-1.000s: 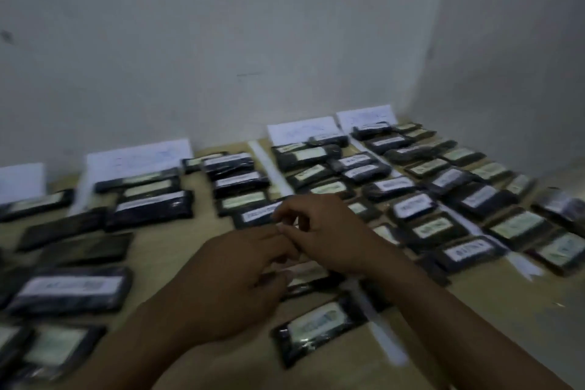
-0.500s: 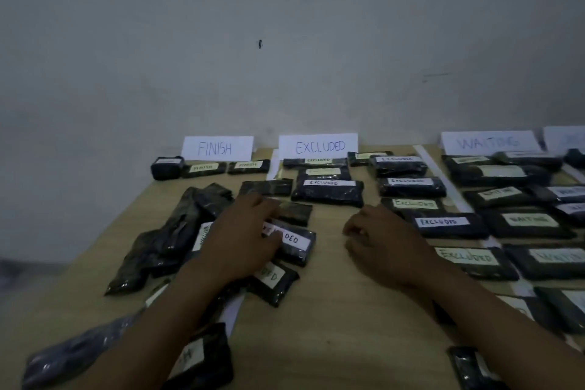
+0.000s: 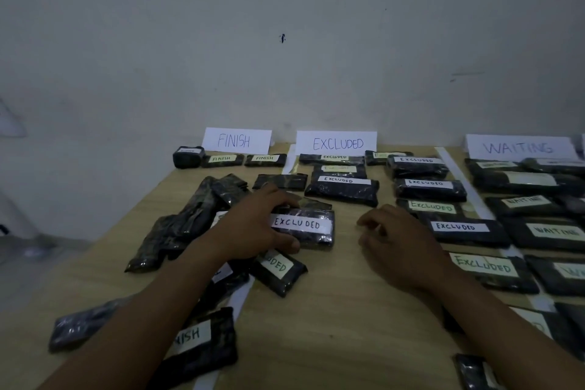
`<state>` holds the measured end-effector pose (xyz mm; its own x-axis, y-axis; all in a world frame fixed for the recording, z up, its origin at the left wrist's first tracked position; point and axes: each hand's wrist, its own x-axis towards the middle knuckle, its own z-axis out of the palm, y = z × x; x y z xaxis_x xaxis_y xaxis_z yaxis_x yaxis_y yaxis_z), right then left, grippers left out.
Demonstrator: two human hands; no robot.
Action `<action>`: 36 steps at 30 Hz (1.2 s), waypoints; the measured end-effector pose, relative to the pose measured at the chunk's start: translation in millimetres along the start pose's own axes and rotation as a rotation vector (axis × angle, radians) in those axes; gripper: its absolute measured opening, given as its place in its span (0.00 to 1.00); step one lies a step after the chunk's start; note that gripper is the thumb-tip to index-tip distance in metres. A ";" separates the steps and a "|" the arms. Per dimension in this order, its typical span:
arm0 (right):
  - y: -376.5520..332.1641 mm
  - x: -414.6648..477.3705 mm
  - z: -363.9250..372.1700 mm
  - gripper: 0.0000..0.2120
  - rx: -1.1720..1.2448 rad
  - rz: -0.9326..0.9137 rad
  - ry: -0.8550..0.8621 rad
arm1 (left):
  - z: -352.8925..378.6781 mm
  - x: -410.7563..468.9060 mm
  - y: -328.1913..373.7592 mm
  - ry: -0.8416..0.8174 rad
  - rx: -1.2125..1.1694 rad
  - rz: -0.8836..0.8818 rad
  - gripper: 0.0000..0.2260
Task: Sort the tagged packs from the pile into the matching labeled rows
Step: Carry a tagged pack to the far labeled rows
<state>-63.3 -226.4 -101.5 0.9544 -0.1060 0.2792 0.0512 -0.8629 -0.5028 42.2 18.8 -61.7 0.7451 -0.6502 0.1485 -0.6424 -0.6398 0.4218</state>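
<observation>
My left hand (image 3: pixel 253 228) grips a dark pack with a white tag reading EXCLUDED (image 3: pixel 305 228), fingers over its far edge and thumb under its near edge, at the right side of the unsorted pile (image 3: pixel 186 222). My right hand (image 3: pixel 399 247) hovers just right of it over bare table, fingers loosely curled, holding nothing. Paper cards against the wall read FINISH (image 3: pixel 235 140), EXCLUDED (image 3: pixel 337 143) and WAITING (image 3: pixel 519 147). Tagged packs lie in rows below each card.
Another EXCLUDED-tagged pack (image 3: pixel 280 271) lies just below my left hand, and a FINISH-tagged pack (image 3: pixel 199 342) sits near the front under my left forearm. White tape strips (image 3: pixel 465 184) divide the rows. The wooden table's left edge (image 3: pixel 104 241) drops to the floor.
The view swung left from the sorted rows to the pile. My left hand reached into the pile and closed on the EXCLUDED pack, lifting its tag into view. My right hand stayed beside it.
</observation>
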 end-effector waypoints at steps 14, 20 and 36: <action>5.8 3.0 -11.2 0.09 0.030 0.219 0.366 | 39.3 61.9 52.1 -0.054 0.236 0.156 0.29; 6.3 1.0 -4.8 0.05 -0.203 0.171 0.226 | 37.6 62.8 37.9 -0.114 0.285 0.106 0.34; -0.8 -2.2 -4.6 0.16 -0.309 0.094 0.129 | -17.8 50.0 -13.2 0.049 -0.071 -0.158 0.13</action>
<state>-66.8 -227.7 -97.9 0.9047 -0.2366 0.3543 -0.1455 -0.9532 -0.2649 91.1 2.1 -43.9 0.8447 -0.5220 0.1179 -0.5037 -0.7010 0.5048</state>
